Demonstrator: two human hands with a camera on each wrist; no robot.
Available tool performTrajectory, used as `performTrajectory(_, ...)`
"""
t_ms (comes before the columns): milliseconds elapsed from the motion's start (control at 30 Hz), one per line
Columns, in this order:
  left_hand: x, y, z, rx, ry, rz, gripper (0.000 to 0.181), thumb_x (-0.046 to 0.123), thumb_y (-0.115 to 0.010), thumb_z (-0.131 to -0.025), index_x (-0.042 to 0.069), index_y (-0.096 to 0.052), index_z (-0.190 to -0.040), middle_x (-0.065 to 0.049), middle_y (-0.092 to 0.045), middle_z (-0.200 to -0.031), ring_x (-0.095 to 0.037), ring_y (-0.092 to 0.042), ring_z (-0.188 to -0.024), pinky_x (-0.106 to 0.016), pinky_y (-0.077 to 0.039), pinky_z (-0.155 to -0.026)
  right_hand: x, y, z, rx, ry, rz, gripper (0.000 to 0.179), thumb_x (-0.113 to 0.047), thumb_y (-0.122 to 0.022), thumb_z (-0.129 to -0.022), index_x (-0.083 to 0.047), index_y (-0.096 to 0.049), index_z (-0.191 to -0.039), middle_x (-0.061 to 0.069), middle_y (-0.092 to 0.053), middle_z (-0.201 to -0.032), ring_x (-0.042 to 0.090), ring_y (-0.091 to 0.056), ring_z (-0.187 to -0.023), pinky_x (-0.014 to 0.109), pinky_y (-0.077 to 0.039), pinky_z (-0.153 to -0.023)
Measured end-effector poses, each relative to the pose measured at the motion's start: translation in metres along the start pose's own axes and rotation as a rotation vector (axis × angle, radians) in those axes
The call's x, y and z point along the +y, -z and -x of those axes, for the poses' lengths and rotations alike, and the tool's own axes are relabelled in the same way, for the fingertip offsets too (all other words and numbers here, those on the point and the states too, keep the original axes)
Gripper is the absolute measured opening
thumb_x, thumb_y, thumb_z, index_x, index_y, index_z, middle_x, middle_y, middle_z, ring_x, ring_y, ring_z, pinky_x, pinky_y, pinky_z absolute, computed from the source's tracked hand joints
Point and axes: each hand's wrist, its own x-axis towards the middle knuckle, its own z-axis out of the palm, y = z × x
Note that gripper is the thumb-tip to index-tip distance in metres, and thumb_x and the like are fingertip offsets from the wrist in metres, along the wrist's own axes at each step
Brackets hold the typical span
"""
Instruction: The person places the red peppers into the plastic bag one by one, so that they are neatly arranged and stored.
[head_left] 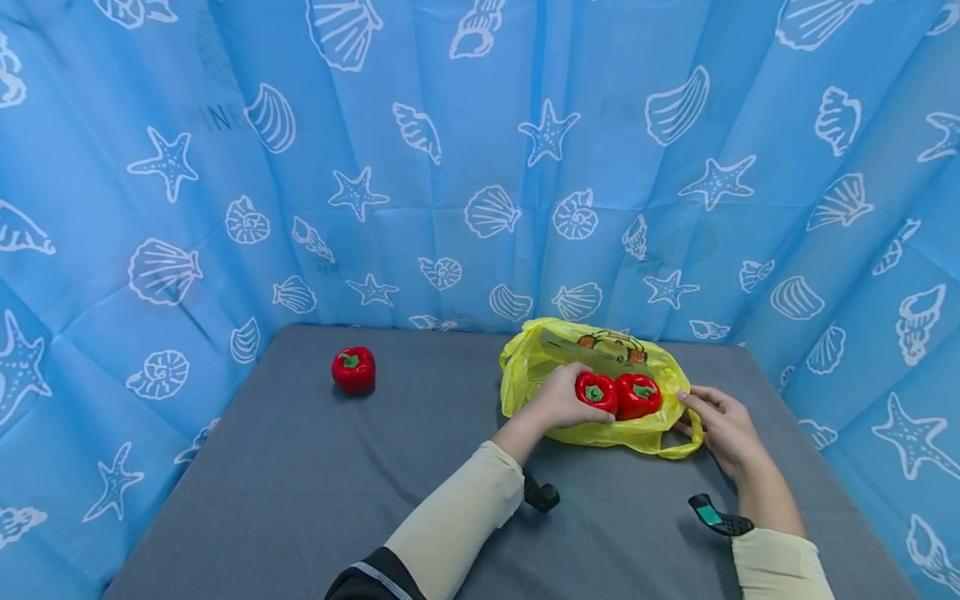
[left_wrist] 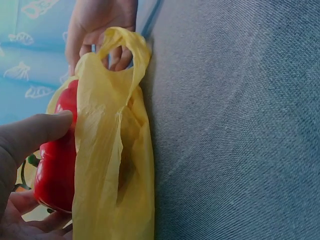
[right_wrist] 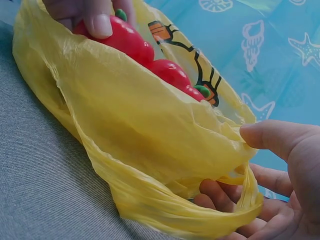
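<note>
While the left hand is gripping a red pepper in the yellow bag, the right hand is pinching the bag's edge. A second pepper is sitting alongside.

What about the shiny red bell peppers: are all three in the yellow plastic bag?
No, one shiny red bell pepper sits on the grey cloth-covered table, apart from the yellow plastic bag.

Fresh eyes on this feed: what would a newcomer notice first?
Probably the yellow bag on the right of the gray table, with two red peppers side by side in its mouth, one gripped by the left hand. Next, the lone red pepper toward the table's back left. Then the shell-printed blue curtain behind.
</note>
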Motion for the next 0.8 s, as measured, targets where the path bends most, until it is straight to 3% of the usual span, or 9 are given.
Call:
performTrajectory(367,0.0002,-0.0031,0.0021,-0.005,0.019,0.008,0.077,0.037,-0.093,-0.08,0.013,-0.057,-0.144,-0.001,-0.065,-0.133,-0.014,-0.061,-0.118,-0.028,-0.06,-0.09,0.0026,0.0004,-0.0009,0.006,0.011,-0.008,0.083,-0.061,-0.059,-0.103,-0.003,-0.04,-0.158,0.013,-0.039,-0.157,0.02,-0.042,-0.134,0.012,-0.052,-0.08)
performTrajectory(633,-0.005,-0.0026,0.0038,-0.008,0.004,0.023,0.079,0.038,-0.092,-0.081,0.014,-0.056,-0.147,-0.001,-0.064,-0.136,-0.014,-0.061,-0.121,-0.027,-0.06,-0.091,0.0037,0.0005,-0.0009,-0.001,0.022,-0.025,0.083,-0.061,-0.061,-0.102,-0.003,-0.04,-0.157,0.005,-0.044,-0.148,0.005,-0.047,-0.12,0.014,-0.056,-0.082)
performTrajectory(800,-0.0067,0.0002,0.0079,-0.005,0.0,0.039,0.081,0.038,-0.091,-0.082,0.014,-0.054,-0.15,-0.003,-0.061,-0.14,-0.017,-0.059,-0.125,-0.028,-0.06,-0.091,0.0043,-0.0002,-0.0017,-0.001,0.027,-0.027,0.083,-0.061,-0.061,-0.102,-0.002,-0.04,-0.157,0.005,-0.045,-0.147,0.004,-0.047,-0.117,0.014,-0.056,-0.083)
